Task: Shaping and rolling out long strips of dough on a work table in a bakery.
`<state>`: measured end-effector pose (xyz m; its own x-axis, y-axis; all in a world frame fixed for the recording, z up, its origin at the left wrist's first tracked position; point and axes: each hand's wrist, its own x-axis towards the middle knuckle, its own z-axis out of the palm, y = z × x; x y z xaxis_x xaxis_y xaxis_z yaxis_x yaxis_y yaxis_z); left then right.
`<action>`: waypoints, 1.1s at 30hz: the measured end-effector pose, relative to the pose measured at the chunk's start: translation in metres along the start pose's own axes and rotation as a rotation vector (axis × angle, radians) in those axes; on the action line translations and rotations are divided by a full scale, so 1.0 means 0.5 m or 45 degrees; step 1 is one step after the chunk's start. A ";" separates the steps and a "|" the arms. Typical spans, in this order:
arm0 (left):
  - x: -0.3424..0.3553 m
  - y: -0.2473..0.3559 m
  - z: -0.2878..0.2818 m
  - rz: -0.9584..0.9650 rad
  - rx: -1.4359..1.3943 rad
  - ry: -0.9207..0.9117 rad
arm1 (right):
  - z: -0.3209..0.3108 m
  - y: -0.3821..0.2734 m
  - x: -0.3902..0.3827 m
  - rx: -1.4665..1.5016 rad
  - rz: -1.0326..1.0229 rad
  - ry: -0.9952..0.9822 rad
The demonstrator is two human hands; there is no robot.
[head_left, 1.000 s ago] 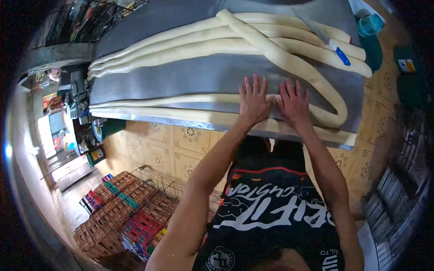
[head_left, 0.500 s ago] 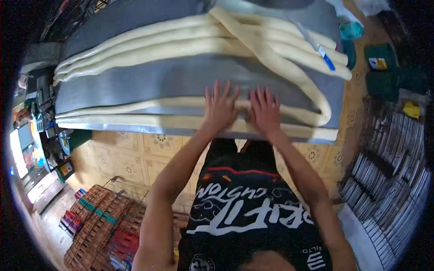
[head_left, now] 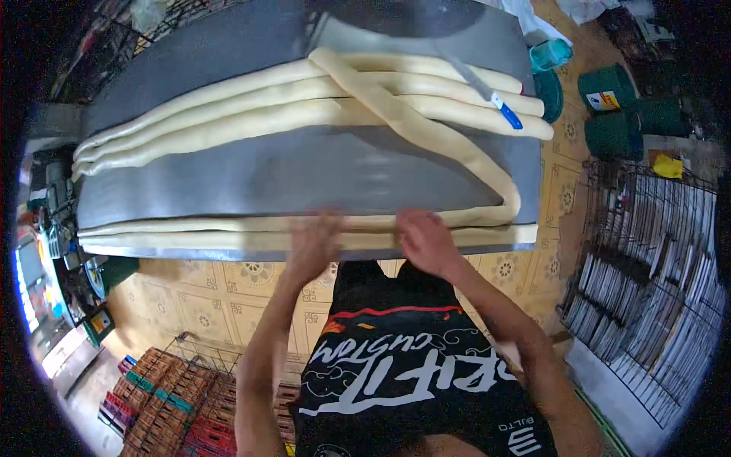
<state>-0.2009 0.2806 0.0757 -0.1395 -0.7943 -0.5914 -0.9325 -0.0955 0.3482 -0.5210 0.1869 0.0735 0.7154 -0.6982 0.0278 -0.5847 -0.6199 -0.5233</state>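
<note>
- Has the left hand [head_left: 316,240] over the bent dough rope [head_left: 449,145] and the straight dough rope [head_left: 190,241], at the near side of the grey worktop [head_left: 304,167]; too blurred, so unable to tell whether spread, pressed together or pinching dough.
- Has the right hand [head_left: 426,238] over the same pair, just to the right, with fingers curled down; grip partly hidden, so unable to tell whether pinching or only resting on the dough.
- Runs the bent dough rope from the left along the near side, beneath both hands, then doubles it back at the right and slants it far and left over the three far dough ropes [head_left: 251,97].
- Shows the straight dough rope beside it, nearest to the near edge.
- Lays a blue-handled knife [head_left: 491,99] across the right part of the far dough ropes.
- Shows a turquoise container [head_left: 550,55] at the far right, past the worktop edge, with green bins [head_left: 607,87] farther right.
- Shows a rack [head_left: 647,289] at the right and stacked crates [head_left: 164,392] at the near left, beside patterned floor tiles [head_left: 259,282].
</note>
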 end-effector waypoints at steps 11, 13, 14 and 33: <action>0.138 0.359 0.011 -0.076 -0.998 0.424 | -0.235 0.377 0.120 -0.151 0.395 -0.193; 0.157 0.409 0.034 -0.012 -0.618 0.534 | -0.311 0.350 0.097 0.110 0.483 -0.397; 0.159 0.420 0.044 0.011 -0.425 0.585 | -0.376 0.336 0.069 0.223 0.548 -0.404; 0.177 0.450 0.084 0.193 -0.102 0.719 | -0.423 0.486 -0.268 -0.182 0.070 -0.296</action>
<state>-0.4370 0.2138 0.0712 -0.0500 -0.9970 -0.0598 -0.8850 0.0165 0.4653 -0.8398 0.0539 0.1227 0.7401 -0.6416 -0.2018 -0.6612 -0.6392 -0.3927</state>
